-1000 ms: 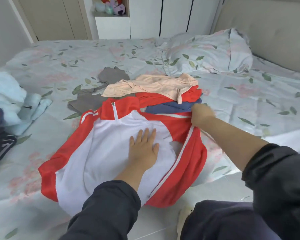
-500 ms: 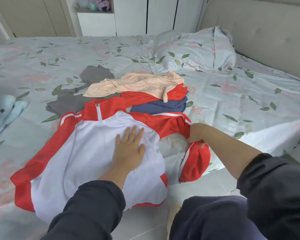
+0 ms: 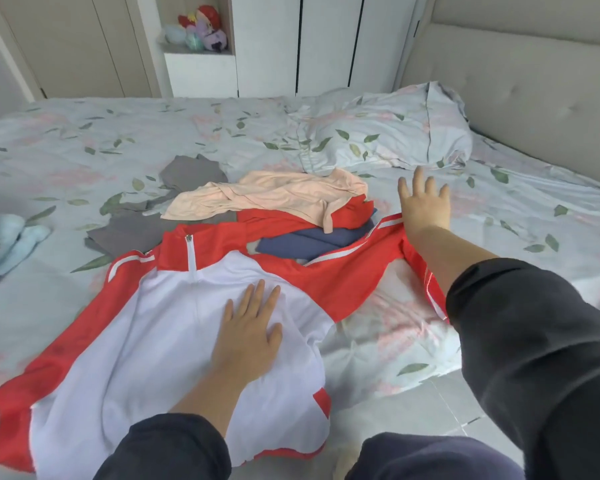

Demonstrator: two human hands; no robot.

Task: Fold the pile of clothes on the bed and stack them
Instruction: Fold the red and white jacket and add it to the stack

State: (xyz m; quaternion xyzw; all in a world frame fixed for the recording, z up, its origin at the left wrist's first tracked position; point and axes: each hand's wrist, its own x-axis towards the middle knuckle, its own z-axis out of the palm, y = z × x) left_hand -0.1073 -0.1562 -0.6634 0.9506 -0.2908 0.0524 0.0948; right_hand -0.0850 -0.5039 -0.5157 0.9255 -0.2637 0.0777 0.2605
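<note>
A red and white jacket (image 3: 146, 341) lies spread on the floral bed sheet (image 3: 66, 150), zip side up. My left hand (image 3: 248, 327) presses flat on its white middle, fingers straight. My right hand (image 3: 425, 204) hovers spread over the far end of the jacket's right sleeve (image 3: 354, 268), which is stretched out to the right under my forearm. Behind the jacket lies the pile: a peach garment (image 3: 274, 195) on top of a red one (image 3: 349, 211) and a blue one (image 3: 312, 242), with grey clothes (image 3: 132, 230) to the left.
A floral pillow (image 3: 395, 133) sits at the back right against a padded headboard (image 3: 534, 84). Light blue clothes (image 3: 4, 240) lie at the left edge. Wardrobe doors and a shelf with plush toys (image 3: 201, 31) stand behind the bed. Grey floor tiles (image 3: 430, 403) show by my knees.
My right hand has pulled the bunched right sleeve out straight to the right and let go of it, fingers now spread. My left hand stays pressed on the jacket.
</note>
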